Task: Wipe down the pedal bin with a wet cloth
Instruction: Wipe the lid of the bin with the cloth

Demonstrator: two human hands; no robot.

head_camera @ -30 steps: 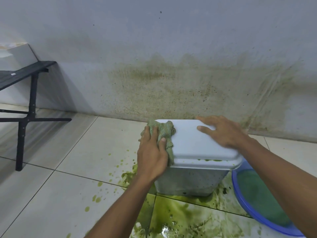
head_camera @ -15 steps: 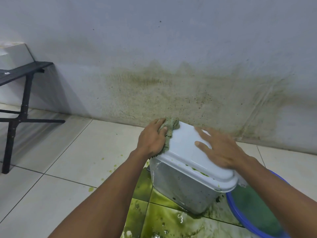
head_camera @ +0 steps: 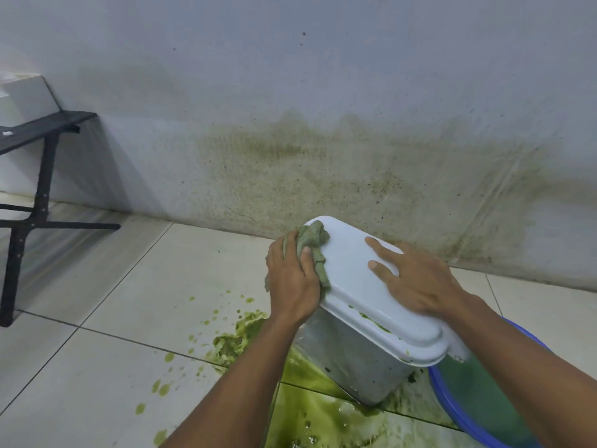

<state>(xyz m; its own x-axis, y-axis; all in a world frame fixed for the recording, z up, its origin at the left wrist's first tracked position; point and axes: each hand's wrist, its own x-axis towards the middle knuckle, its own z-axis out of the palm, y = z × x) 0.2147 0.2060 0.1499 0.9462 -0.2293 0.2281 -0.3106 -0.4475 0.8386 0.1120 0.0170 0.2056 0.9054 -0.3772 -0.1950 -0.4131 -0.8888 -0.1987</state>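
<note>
The white pedal bin (head_camera: 361,363) stands tilted on the tiled floor, its lid (head_camera: 352,279) closed and streaked with green along the front rim. My left hand (head_camera: 292,279) grips a green wet cloth (head_camera: 311,242) against the lid's left edge. My right hand (head_camera: 415,279) lies flat on top of the lid with fingers spread. The pedal is hidden.
Green slime (head_camera: 316,415) pools on the floor under and in front of the bin, with splashes to the left. A blue basin (head_camera: 452,409) of green water sits at the right. A black metal stand (head_camera: 38,176) is at the far left. The stained wall (head_camera: 323,169) is close behind.
The bin went from upright to tilted and turned. My left hand with the cloth slid along the lid's left edge; my right hand stayed flat on the lid.
</note>
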